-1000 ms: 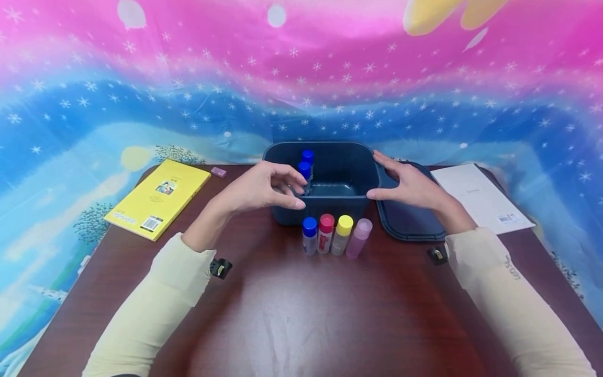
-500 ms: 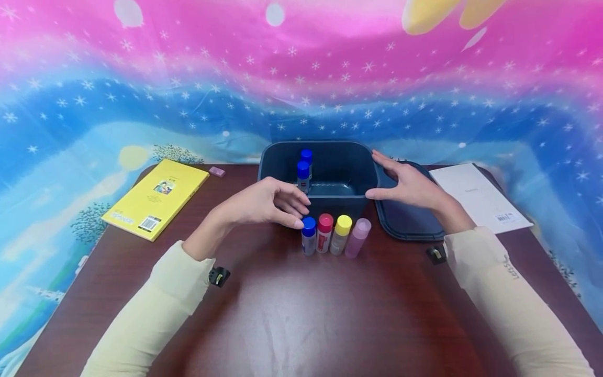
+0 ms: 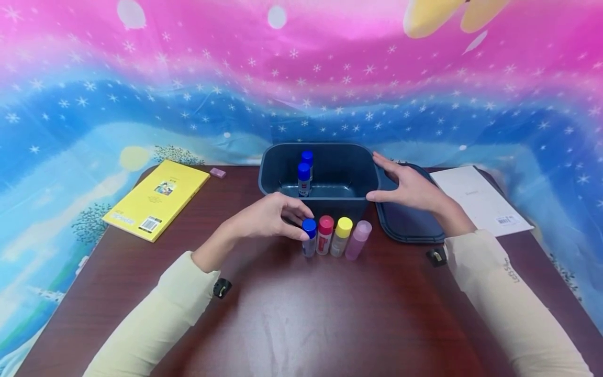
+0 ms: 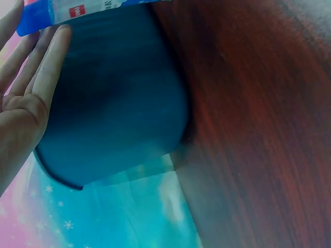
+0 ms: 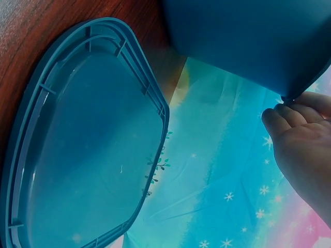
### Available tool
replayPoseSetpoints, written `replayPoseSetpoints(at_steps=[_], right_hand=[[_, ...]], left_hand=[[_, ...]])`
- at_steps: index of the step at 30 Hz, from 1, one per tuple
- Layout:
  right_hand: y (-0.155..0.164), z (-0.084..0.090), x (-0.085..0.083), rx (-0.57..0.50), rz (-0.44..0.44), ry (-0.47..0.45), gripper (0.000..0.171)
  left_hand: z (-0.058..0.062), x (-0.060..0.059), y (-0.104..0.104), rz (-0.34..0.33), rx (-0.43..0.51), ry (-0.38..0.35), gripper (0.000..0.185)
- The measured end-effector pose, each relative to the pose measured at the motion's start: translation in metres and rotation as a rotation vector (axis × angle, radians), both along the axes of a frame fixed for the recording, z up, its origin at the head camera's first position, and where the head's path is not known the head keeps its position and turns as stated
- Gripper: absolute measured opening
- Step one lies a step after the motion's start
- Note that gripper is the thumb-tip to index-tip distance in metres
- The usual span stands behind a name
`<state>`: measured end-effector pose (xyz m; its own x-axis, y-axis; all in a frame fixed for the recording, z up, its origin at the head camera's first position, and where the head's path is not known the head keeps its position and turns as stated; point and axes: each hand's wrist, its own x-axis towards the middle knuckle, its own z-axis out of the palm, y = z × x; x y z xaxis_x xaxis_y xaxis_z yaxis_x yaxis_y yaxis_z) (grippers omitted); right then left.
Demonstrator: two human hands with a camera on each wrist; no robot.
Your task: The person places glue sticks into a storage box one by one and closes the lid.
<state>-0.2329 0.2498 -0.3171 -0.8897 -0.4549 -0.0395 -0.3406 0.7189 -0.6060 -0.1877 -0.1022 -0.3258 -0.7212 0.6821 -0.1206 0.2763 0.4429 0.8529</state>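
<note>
My left hand (image 3: 266, 217) is at the blue-capped glue stick (image 3: 309, 246), thumb and fingers on either side of its cap. In the left wrist view this glue stick (image 4: 88, 9) lies across the top edge, its cap between thumb and fingers. To its right stand a red-capped glue stick (image 3: 324, 243), a yellow-capped one (image 3: 338, 245) and a pink tube (image 3: 358, 242). Behind them is a dark blue box (image 3: 330, 207) with two blue-capped glue sticks (image 3: 304, 180) upright inside. My right hand (image 3: 410, 188) spans the box's right end, straight thumb and fingers touching its rim.
The box's lid (image 3: 410, 214) lies upside down right of the box, partly under my right hand in the head view. A white book (image 3: 480, 196) is farther right. At left lie a yellow book (image 3: 157, 201) and a small pink eraser (image 3: 218, 173). A patterned cloth surrounds the table.
My left hand has come from over the box's front rim down toward me to the cap of the front blue glue stick. The right hand has stayed at the box.
</note>
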Motion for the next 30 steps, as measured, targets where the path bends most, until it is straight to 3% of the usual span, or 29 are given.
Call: replayPoseSetpoints(at_steps=[6,14,30], right_hand=[[0.000,0.000,0.000,0.003,-0.004,0.000,0.094],[-0.001,0.000,0.000,0.007,-0.005,-0.002,0.094],[0.000,-0.002,-0.001,-0.003,0.000,0.011,0.094]], left_hand=[[-0.006,0.000,0.002,0.003,0.010,0.069,0.034],[-0.001,0.002,-0.001,0.020,0.031,0.123,0.029],[0.018,-0.004,-0.013,0.078,0.098,0.060,0.031]])
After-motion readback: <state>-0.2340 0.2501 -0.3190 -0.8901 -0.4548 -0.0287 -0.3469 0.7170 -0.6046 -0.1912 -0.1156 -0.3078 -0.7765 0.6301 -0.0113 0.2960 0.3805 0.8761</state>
